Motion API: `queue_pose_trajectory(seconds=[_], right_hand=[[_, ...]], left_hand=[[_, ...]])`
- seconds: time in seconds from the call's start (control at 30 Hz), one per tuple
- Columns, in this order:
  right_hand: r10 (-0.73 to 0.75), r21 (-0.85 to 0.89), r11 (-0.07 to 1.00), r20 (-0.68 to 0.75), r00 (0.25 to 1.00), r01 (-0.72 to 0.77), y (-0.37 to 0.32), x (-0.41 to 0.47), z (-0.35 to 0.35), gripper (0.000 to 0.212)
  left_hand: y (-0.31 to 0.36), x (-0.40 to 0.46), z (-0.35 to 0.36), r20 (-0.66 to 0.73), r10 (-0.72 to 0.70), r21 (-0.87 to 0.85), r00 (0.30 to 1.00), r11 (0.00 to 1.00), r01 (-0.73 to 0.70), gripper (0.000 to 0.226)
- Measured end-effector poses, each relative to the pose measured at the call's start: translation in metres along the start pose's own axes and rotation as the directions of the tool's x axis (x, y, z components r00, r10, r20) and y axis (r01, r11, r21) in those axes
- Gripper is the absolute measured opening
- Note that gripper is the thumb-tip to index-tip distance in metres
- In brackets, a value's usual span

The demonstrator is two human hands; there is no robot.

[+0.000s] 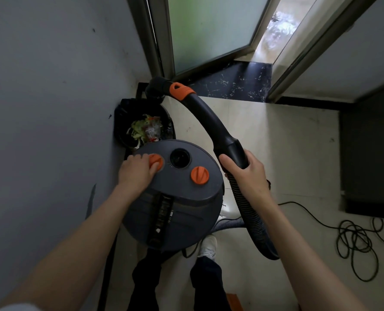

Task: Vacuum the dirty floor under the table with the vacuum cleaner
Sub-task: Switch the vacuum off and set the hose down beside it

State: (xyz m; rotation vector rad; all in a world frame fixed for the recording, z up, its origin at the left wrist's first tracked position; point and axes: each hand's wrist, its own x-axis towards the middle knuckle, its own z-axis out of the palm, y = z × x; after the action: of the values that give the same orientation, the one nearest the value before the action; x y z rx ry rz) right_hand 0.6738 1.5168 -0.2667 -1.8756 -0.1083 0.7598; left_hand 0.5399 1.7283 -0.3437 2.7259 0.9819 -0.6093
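Observation:
A round dark grey vacuum cleaner stands on the floor right in front of my feet. Its top carries two orange knobs and a round black port. My left hand grips the left orange knob with curled fingers. The right orange knob is free. My right hand holds the black curved hose handle, which rises to an orange collar near the door. The ribbed black hose drops from my right hand and loops down beside the cleaner.
A black bin with food scraps and wrappers stands against the grey wall just beyond the cleaner. A glass door stands ajar ahead. A black cable lies coiled on the pale floor at right, near a dark cabinet.

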Motion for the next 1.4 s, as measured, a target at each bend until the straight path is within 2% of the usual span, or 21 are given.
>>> queue_pose_trajectory(seconds=[0.27,0.47,0.63,0.73,0.87,0.97,1.1,1.17,1.23,1.27,1.33,1.4], right_hand=[[-0.019,0.003,1.0,0.011,1.0,0.019,-0.006,-0.001,0.008,0.019],[-0.032,-0.041,0.999,0.006,0.999,0.033,-0.006,-0.006,0.006,0.021],[-0.014,-0.029,0.999,0.006,1.0,0.014,-0.004,-0.014,0.004,0.025],[-0.019,-0.035,0.999,0.01,1.0,0.02,-0.004,-0.021,0.004,0.026],[-0.045,-0.084,0.995,0.016,0.999,0.047,-0.003,-0.034,0.004,0.026],[-0.052,-0.115,0.992,0.016,0.998,0.054,-0.002,-0.044,0.007,0.026],[-0.058,-0.161,0.985,0.034,0.998,0.063,0.002,-0.064,0.01,0.03],[-0.06,-0.186,0.98,0.048,0.997,0.068,0.004,-0.079,0.01,0.031],[-0.062,-0.204,0.976,0.052,0.997,0.072,0.005,-0.097,0.009,0.032],[-0.059,-0.22,0.973,0.064,0.996,0.072,0.005,-0.104,0.009,0.033],[-0.061,-0.244,0.966,0.089,0.994,0.081,0.004,-0.125,0.01,0.034],[-0.083,-0.267,0.957,0.123,0.989,0.113,-0.003,-0.148,0.012,0.035]], left_hand=[[0.003,0.008,-0.005,0.059,0.044,0.131,0.997,0.99,-0.051,0.043],[0.011,0.008,-0.003,0.082,-0.058,-0.02,0.995,0.998,0.06,0.041],[0.02,0.007,-0.011,0.149,-0.168,-0.026,0.974,0.984,0.173,0.039],[0.017,0.007,-0.013,0.178,-0.167,-0.067,0.97,0.981,0.181,0.041],[-0.001,0.006,-0.009,0.209,-0.128,-0.276,0.969,0.943,0.184,0.046],[-0.013,-0.013,-0.01,0.13,-0.132,-0.475,0.983,0.862,0.179,0.038],[-0.023,-0.051,-0.025,-0.152,-0.195,-0.633,0.969,0.772,0.056,0.021],[-0.027,-0.068,-0.038,-0.354,-0.122,-0.587,0.927,0.801,-0.119,0.021],[-0.027,-0.087,-0.055,-0.548,0.053,-0.416,0.835,0.848,-0.328,0.032],[-0.025,-0.096,-0.064,-0.594,0.167,-0.317,0.787,0.85,-0.42,0.042],[-0.018,-0.119,-0.08,-0.553,0.427,-0.135,0.715,0.802,-0.582,0.062],[-0.006,-0.141,-0.098,-0.389,0.638,0.004,0.664,0.722,-0.692,0.071]])
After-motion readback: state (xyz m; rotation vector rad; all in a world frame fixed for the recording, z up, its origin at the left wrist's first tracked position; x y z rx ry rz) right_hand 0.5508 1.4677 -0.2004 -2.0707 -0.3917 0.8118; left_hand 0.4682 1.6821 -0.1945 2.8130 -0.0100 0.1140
